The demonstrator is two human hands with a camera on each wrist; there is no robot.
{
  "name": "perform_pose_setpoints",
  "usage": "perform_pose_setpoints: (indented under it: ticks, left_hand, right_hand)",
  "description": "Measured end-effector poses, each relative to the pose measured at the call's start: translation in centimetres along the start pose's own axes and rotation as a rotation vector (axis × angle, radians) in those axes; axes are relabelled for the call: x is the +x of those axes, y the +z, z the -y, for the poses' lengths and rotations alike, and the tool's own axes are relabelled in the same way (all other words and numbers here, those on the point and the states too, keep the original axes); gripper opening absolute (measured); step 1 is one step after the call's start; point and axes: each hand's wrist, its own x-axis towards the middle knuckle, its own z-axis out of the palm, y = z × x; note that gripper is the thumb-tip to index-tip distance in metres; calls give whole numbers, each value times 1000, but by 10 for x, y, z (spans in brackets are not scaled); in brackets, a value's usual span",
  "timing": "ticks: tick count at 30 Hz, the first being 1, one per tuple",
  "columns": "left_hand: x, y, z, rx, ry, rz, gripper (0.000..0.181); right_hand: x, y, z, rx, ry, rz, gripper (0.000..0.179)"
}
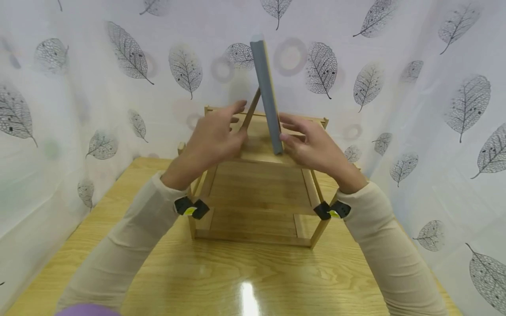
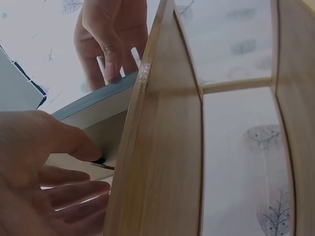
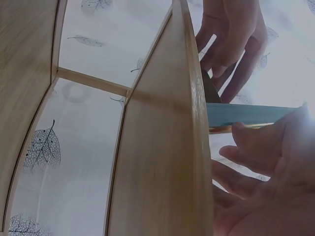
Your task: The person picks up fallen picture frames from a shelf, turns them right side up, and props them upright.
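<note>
A grey-blue picture frame (image 1: 266,96) stands edge-on and slightly tilted on the top board of a wooden shelf (image 1: 257,149). Its brown back leg (image 1: 251,109) slants down to the left. My left hand (image 1: 215,134) is beside that leg, fingers loosely extended, thumb near its lower part; whether the thumb touches it I cannot tell. At the frame's other side, my right hand (image 1: 312,142) touches the lower edge with thumb and fingertips, fingers fairly straight. In the right wrist view, the right thumb lies against the frame's edge (image 3: 251,114). The frame's front is hidden.
Lower boards (image 1: 257,188) of the shelf lie beneath the top one. The shelf stands on a wood-grain table (image 1: 221,272). A pale curtain (image 1: 379,118) with leaf prints surrounds the back and sides. Something purple (image 1: 88,310) shows at the bottom left.
</note>
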Motion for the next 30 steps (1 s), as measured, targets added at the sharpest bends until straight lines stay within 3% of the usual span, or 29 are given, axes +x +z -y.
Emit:
perform_pose_setpoints:
  ticks: [7,11,20,30]
  left_hand:
    - [-12,1,-3,-35,61,-266,32]
    - [-17,4,-8,-44,105,-339,24]
    - [-18,18,-22,-68,126,-285,25]
    - [-7,35,-31,-25,71,-182,41]
  right_hand:
    - [-6,-8,0,-79,21,-145,34]
    - [-9,-11,1,-109,17,-261,29]
    - [-14,-17,0,-321,11,-456,24]
    - [-19,-19,-8,-341,16,-466,22]
